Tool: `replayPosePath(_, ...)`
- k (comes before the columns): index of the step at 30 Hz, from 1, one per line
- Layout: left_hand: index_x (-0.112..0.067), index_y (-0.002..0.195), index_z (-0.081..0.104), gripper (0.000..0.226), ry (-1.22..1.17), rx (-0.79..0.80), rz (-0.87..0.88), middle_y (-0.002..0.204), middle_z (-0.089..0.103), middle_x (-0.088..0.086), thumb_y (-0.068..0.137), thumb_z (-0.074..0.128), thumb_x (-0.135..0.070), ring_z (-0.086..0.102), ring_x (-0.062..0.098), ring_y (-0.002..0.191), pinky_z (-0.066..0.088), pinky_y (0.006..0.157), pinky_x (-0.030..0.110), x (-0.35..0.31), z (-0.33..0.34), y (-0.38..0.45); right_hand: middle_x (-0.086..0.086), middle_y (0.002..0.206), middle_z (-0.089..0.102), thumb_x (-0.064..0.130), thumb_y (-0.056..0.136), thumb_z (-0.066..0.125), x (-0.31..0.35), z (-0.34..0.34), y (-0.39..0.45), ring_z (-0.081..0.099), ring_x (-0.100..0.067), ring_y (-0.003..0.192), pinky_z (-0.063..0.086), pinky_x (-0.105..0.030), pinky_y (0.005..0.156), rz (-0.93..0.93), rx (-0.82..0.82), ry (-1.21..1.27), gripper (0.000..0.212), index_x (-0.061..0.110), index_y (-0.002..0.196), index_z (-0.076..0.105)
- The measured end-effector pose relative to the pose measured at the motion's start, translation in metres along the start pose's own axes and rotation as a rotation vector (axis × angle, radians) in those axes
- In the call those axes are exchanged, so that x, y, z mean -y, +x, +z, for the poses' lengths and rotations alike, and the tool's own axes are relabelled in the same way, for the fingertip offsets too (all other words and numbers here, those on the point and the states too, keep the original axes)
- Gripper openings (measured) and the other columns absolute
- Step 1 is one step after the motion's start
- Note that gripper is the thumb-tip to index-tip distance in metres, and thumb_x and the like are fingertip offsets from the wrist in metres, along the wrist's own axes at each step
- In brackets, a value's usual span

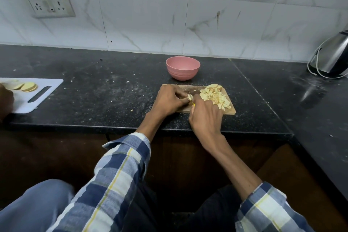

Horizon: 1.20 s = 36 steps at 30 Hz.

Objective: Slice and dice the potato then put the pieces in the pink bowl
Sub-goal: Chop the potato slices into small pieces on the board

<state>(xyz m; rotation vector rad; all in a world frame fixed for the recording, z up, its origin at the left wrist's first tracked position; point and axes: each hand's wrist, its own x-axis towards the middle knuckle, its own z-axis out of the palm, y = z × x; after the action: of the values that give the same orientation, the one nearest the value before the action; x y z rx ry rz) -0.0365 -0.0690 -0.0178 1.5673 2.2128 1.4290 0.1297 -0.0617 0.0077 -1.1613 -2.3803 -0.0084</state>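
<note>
On a small wooden cutting board lies a heap of diced potato, with a few uncut slices at its far edge. My left hand pins a small potato piece down on the board with curled fingers. My right hand grips a knife with a yellow handle; its thin blade stands right beside that piece. The pink bowl stands just behind the board, and nothing shows inside it.
At the left, a white cutting board carries potato slices, and another person's hand rests on it. A steel kettle with its cord stands at the far right. Potato crumbs dot the black counter.
</note>
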Motion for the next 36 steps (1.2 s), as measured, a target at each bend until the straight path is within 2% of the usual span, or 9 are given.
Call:
replayPosePath(3, -0.015, 0.083, 0.084, 0.006, -0.003, -0.012, 0.0, 0.086, 0.078, -0.008, 0.078, 0.085, -0.014, 0.071, 0.002, 0.08, 0.058, 0.082, 0.031, 0.002, 0.001, -0.002, -0.01, 0.099, 0.069, 0.015, 0.096, 0.063, -0.005, -0.004, -0.016, 0.066, -0.031, 0.091, 0.037, -0.036, 0.066, -0.007, -0.028, -0.007, 0.031, 0.016, 0.126, 0.059)
replayPosePath(10, -0.017, 0.091, 0.085, 0.011, -0.008, -0.025, 0.011, 0.092, 0.079, -0.008, 0.08, 0.086, -0.016, 0.07, -0.003, 0.085, 0.054, 0.081, 0.015, 0.002, 0.0, -0.005, -0.01, 0.098, 0.07, 0.015, 0.094, 0.066, 0.001, -0.002, -0.005, 0.067, -0.032, 0.09, 0.038, -0.037, 0.067, 0.018, -0.003, 0.069, 0.036, 0.015, 0.129, 0.055)
replayPosePath(17, -0.018, 0.095, 0.085, 0.015, 0.036, -0.022, -0.004, 0.097, 0.079, -0.01, 0.081, 0.087, -0.024, 0.07, -0.003, 0.088, 0.055, 0.089, 0.021, 0.001, 0.0, -0.004, -0.009, 0.092, 0.068, 0.019, 0.096, 0.064, -0.021, -0.003, -0.016, 0.066, -0.032, 0.087, 0.037, -0.036, 0.063, 0.071, -0.068, 0.092, 0.03, 0.014, 0.123, 0.054)
replayPosePath(21, -0.018, 0.098, 0.085, 0.018, 0.062, -0.029, 0.007, 0.1, 0.08, -0.008, 0.081, 0.087, -0.025, 0.071, -0.002, 0.092, 0.055, 0.093, 0.023, -0.001, -0.001, -0.006, -0.01, 0.091, 0.068, 0.023, 0.096, 0.063, -0.018, -0.005, -0.012, 0.066, -0.033, 0.084, 0.038, -0.036, 0.062, 0.025, -0.102, 0.157, 0.025, 0.017, 0.119, 0.055)
replayPosePath(26, -0.021, 0.095, 0.085, 0.015, 0.007, -0.031, -0.017, 0.096, 0.08, -0.009, 0.08, 0.089, -0.022, 0.071, -0.004, 0.089, 0.054, 0.089, 0.017, -0.001, -0.002, -0.007, -0.006, 0.086, 0.067, 0.023, 0.097, 0.062, -0.009, 0.002, -0.011, 0.066, -0.031, 0.082, 0.043, -0.037, 0.062, -0.001, -0.078, 0.16, 0.019, 0.019, 0.114, 0.056)
replayPosePath(30, -0.018, 0.092, 0.085, 0.012, -0.015, -0.023, -0.006, 0.094, 0.08, -0.008, 0.08, 0.088, -0.018, 0.071, -0.006, 0.087, 0.053, 0.086, 0.013, 0.0, -0.001, -0.006, -0.01, 0.096, 0.069, 0.018, 0.096, 0.063, -0.004, 0.003, -0.008, 0.066, -0.033, 0.09, 0.037, -0.036, 0.066, -0.001, -0.042, 0.111, 0.03, 0.016, 0.126, 0.057)
replayPosePath(33, -0.017, 0.091, 0.085, 0.012, -0.017, -0.03, -0.006, 0.093, 0.08, -0.007, 0.08, 0.088, -0.017, 0.071, -0.005, 0.087, 0.055, 0.088, 0.015, 0.002, 0.0, -0.005, -0.014, 0.109, 0.068, 0.016, 0.097, 0.062, 0.002, 0.004, 0.002, 0.064, -0.036, 0.102, 0.034, -0.038, 0.073, -0.003, 0.017, 0.111, 0.038, 0.014, 0.134, 0.053)
replayPosePath(36, -0.017, 0.09, 0.085, 0.011, -0.023, -0.038, -0.014, 0.092, 0.08, -0.007, 0.08, 0.088, -0.017, 0.072, -0.004, 0.086, 0.055, 0.087, 0.015, 0.003, 0.001, -0.004, -0.014, 0.11, 0.067, 0.014, 0.097, 0.062, 0.001, 0.002, -0.001, 0.064, -0.035, 0.102, 0.034, -0.038, 0.073, 0.0, 0.029, 0.086, 0.042, 0.014, 0.138, 0.051)
